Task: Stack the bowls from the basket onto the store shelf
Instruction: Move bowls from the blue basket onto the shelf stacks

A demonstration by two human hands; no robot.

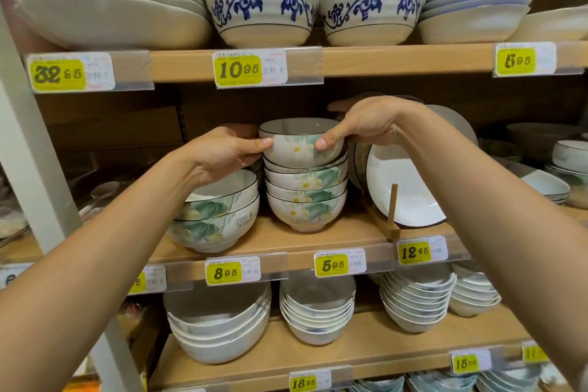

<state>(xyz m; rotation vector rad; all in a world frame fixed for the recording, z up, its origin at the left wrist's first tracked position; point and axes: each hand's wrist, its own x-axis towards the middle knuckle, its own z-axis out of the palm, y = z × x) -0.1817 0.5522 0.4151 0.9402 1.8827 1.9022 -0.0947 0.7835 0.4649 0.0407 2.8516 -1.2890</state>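
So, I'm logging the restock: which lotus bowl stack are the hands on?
The tall stack above the 5.95 tag: left hand and right hand grip its top bowl; its neighbour is shorter.

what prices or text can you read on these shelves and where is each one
"32 95": top-edge left tag
"10 95": top-edge middle tag
"5 95": top-edge right tag
"8 95": middle-edge left tag
"5 95": middle-edge centre tag
"12 45": middle-edge right tag
"18 95": bottom-edge left tag
"15", rest blurred: bottom-edge right tag
Fine print and remaining tags: too small, blurred or hidden.
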